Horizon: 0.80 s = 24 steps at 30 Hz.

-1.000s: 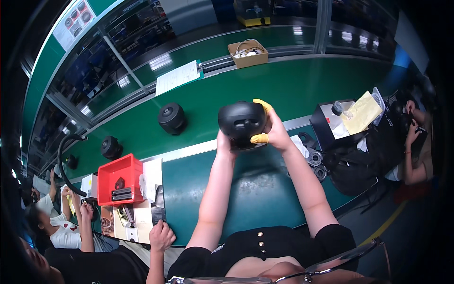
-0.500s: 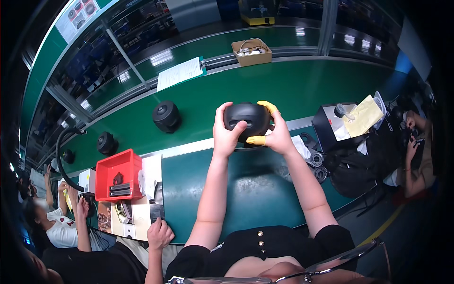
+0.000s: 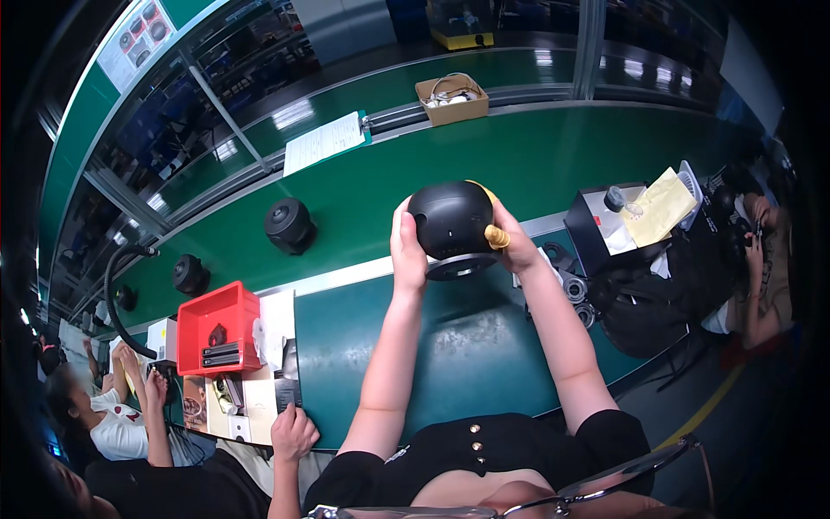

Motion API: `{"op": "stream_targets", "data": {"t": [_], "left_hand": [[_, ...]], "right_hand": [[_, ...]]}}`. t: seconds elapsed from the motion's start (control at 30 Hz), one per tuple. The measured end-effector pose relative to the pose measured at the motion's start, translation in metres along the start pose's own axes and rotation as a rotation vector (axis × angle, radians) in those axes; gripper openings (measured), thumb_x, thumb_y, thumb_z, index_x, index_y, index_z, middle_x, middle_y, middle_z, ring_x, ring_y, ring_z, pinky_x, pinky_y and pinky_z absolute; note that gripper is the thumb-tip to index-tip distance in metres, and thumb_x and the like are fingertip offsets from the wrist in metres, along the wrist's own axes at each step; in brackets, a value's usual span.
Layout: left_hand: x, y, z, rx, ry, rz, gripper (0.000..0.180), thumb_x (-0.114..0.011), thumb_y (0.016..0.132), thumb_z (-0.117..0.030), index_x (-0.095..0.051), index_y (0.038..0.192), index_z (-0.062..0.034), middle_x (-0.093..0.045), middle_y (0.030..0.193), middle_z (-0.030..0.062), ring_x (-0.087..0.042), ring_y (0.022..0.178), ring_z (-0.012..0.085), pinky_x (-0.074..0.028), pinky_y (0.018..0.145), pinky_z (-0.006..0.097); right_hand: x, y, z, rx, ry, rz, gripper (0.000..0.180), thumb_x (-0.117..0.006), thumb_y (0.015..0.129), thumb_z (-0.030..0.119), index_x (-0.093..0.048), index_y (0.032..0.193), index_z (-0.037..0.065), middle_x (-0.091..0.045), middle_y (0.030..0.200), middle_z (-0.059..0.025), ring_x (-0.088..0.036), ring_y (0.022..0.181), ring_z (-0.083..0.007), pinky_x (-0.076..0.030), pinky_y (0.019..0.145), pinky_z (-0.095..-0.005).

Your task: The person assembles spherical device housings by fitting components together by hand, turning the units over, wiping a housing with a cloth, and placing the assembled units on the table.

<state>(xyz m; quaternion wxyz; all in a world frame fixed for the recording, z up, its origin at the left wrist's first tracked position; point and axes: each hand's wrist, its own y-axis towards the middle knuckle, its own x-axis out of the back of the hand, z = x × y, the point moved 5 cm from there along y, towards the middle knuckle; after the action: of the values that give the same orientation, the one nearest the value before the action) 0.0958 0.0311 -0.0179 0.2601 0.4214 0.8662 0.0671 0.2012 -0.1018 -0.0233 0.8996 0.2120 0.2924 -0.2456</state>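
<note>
Where a slot faced me earlier, the black rounded device [image 3: 451,216] turns its smooth side; left grip [image 3: 408,253] and right grip [image 3: 513,242] curl closed around it, over the worktop [image 3: 458,355] near its metal edge [image 3: 346,274], the red bin [image 3: 192,333] well apart leftward.

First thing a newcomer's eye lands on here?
Probably the rounded black device at centre, held up between the left hand and right hand, the right with bright yellow finger covers. Next, the red bin on the left, then the similar black units spaced along the green surface beyond it.
</note>
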Motion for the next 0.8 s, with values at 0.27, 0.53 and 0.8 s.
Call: {"op": "stream_targets", "data": {"t": [0.27, 0.53, 0.8], "left_hand": [[-0.017, -0.011, -0.051, -0.361, 0.502, 0.170, 0.061, -0.076, 0.074, -0.022, -0.055, 0.129, -0.0036, -0.053, 0.115, 0.0110, -0.053, 0.109, 0.0234, -0.043, 0.095, 0.035], [-0.008, -0.010, -0.049, -0.287, 0.271, 0.052, 0.032, -0.055, 0.093, -0.013, -0.063, 0.120, 0.0009, -0.056, 0.109, 0.0088, -0.054, 0.103, 0.0176, -0.042, 0.093, 0.029], [-0.023, -0.021, -0.076, -0.253, 0.279, 0.321, 0.061, -0.068, 0.075, -0.024, -0.055, 0.130, -0.0017, -0.050, 0.121, 0.0130, -0.051, 0.115, 0.0253, -0.039, 0.102, 0.036]], "right_hand": [[-0.006, -0.001, -0.001, 0.030, -0.194, 0.120, 0.085, -0.081, 0.068, 0.017, -0.039, 0.141, 0.004, -0.049, 0.134, -0.0084, -0.047, 0.125, -0.0207, -0.038, 0.106, -0.0325], [-0.010, -0.002, -0.004, 0.028, -0.170, 0.156, 0.091, -0.083, 0.064, 0.018, -0.039, 0.142, 0.004, -0.049, 0.134, -0.0084, -0.048, 0.124, -0.0204, -0.038, 0.106, -0.0328], [-0.023, -0.009, 0.012, 0.013, -0.138, 0.168, 0.096, -0.084, 0.060, 0.022, -0.039, 0.143, 0.006, -0.050, 0.133, -0.0084, -0.050, 0.123, -0.0208, -0.039, 0.105, -0.0336]]}}
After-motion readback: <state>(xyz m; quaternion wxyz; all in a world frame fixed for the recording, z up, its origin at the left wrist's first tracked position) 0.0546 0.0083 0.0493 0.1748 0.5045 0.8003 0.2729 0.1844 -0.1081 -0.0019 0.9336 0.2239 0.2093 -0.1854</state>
